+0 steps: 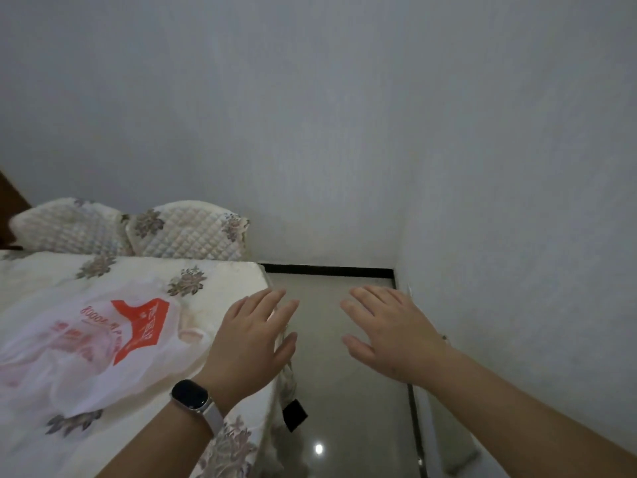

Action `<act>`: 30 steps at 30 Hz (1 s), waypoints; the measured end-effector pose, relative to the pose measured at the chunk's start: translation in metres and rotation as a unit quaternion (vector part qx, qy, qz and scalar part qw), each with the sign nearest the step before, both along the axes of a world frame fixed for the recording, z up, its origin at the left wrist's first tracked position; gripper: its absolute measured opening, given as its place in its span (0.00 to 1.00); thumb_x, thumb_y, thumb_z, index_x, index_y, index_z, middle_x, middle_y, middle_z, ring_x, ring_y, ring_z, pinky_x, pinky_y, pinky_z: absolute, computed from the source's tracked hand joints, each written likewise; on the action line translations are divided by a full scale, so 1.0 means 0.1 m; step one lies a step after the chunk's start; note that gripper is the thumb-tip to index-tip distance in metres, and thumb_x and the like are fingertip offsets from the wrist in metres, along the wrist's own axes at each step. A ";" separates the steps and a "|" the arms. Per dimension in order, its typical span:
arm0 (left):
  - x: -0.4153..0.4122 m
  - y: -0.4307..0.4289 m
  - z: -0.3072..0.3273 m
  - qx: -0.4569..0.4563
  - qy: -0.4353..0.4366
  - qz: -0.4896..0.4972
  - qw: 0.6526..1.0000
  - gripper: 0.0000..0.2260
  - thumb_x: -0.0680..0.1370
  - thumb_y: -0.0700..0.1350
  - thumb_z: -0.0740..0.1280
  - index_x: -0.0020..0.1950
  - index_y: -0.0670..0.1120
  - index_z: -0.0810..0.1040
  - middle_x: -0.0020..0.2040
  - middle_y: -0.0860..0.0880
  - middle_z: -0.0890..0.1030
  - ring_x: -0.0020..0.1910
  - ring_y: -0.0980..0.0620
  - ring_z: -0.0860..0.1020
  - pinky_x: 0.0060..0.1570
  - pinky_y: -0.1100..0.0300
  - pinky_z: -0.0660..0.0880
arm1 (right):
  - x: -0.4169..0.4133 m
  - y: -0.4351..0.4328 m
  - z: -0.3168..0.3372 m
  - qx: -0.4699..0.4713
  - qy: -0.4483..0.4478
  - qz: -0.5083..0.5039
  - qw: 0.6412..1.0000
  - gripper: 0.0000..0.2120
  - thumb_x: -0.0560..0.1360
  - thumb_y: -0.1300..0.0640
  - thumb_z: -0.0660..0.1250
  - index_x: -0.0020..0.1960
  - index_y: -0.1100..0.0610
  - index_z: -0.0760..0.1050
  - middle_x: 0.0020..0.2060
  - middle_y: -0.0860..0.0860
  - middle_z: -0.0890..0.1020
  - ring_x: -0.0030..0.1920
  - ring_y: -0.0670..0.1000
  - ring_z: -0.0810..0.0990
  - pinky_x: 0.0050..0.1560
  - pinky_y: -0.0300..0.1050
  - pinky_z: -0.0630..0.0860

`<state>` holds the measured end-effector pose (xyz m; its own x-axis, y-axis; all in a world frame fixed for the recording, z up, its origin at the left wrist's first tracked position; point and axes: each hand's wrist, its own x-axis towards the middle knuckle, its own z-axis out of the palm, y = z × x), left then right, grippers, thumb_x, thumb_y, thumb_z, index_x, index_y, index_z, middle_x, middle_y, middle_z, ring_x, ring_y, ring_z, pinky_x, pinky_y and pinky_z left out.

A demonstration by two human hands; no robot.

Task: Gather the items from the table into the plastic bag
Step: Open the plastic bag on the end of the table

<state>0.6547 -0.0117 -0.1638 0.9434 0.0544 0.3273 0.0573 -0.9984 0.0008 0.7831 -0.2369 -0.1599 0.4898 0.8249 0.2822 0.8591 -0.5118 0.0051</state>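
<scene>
A white translucent plastic bag point(86, 343) with red print lies crumpled on the floral bed cover at the left. Pinkish shapes show through it, too vague to name. My left hand point(253, 339), with a smartwatch on its wrist, hovers palm down over the bed's right edge, fingers straight and spread, holding nothing. My right hand point(386, 334) is held out palm down over the floor beside the bed, fingers straight, empty. Neither hand touches the bag. No table is in view.
The bed point(220, 281) with a cream floral cover fills the lower left, with two quilted pillows point(186, 232) at its head. A glossy grey floor point(331, 391) runs between bed and white wall point(517, 236). A small black tag point(294, 414) hangs at the bed's side.
</scene>
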 end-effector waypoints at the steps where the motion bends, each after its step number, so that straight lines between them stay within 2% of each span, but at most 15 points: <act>1: 0.07 0.12 -0.06 -0.008 -0.002 0.013 1.000 0.21 0.75 0.56 0.61 0.66 0.50 0.77 0.66 0.47 0.78 0.65 0.45 0.75 0.62 0.49 0.71 | 0.10 0.15 -0.03 -0.004 0.002 0.013 1.000 0.26 0.75 0.40 0.58 0.65 0.55 0.74 0.63 0.55 0.77 0.62 0.58 0.75 0.61 0.55 0.73; 11: 0.48 1.28 -0.57 -0.081 0.004 0.157 0.984 0.21 0.74 0.55 0.60 0.64 0.48 0.79 0.64 0.45 0.79 0.62 0.43 0.77 0.58 0.47 0.75 | 0.94 1.63 -0.20 -0.057 0.004 0.154 0.986 0.25 0.77 0.40 0.58 0.67 0.53 0.72 0.64 0.54 0.77 0.63 0.56 0.75 0.64 0.53 0.72; 18: 0.33 1.76 -0.79 -0.089 0.031 0.277 0.956 0.22 0.74 0.56 0.60 0.63 0.49 0.79 0.63 0.47 0.80 0.62 0.44 0.77 0.58 0.47 0.75 | 1.14 2.46 -0.40 -0.066 0.019 0.246 0.967 0.25 0.75 0.40 0.58 0.66 0.52 0.75 0.64 0.53 0.78 0.63 0.55 0.77 0.62 0.52 0.73; 22: 0.18 1.96 -0.93 -0.100 0.044 0.369 0.923 0.21 0.74 0.55 0.62 0.63 0.50 0.79 0.63 0.48 0.79 0.62 0.45 0.77 0.58 0.47 0.75 | 1.21 3.01 -0.61 -0.063 0.025 0.325 0.943 0.24 0.75 0.40 0.59 0.64 0.52 0.77 0.63 0.53 0.79 0.62 0.55 0.77 0.60 0.50 0.74; 26: 0.12 2.08 -1.08 -0.105 0.052 0.458 0.881 0.21 0.74 0.54 0.62 0.64 0.49 0.78 0.63 0.46 0.79 0.60 0.43 0.78 0.58 0.46 0.75 | 1.29 3.65 -0.95 -0.067 0.050 0.428 0.900 0.24 0.75 0.41 0.60 0.64 0.54 0.76 0.63 0.55 0.78 0.62 0.57 0.77 0.59 0.53 0.75; 28: 0.15 2.09 -1.13 -0.114 0.056 0.503 0.855 0.22 0.74 0.55 0.60 0.64 0.48 0.77 0.62 0.46 0.80 0.60 0.42 0.78 0.57 0.47 0.76 | 1.32 3.96 -1.12 -0.075 0.062 0.469 0.878 0.24 0.75 0.41 0.59 0.64 0.54 0.76 0.64 0.56 0.78 0.62 0.58 0.77 0.60 0.53 0.75; 30: 0.22 2.09 -1.18 -0.132 0.054 0.557 0.818 0.23 0.74 0.55 0.62 0.65 0.46 0.76 0.62 0.45 0.80 0.60 0.42 0.78 0.56 0.46 0.76 | 1.36 4.22 -1.24 -0.086 0.073 0.508 0.854 0.24 0.74 0.41 0.59 0.64 0.54 0.76 0.64 0.56 0.78 0.62 0.58 0.77 0.61 0.53 0.74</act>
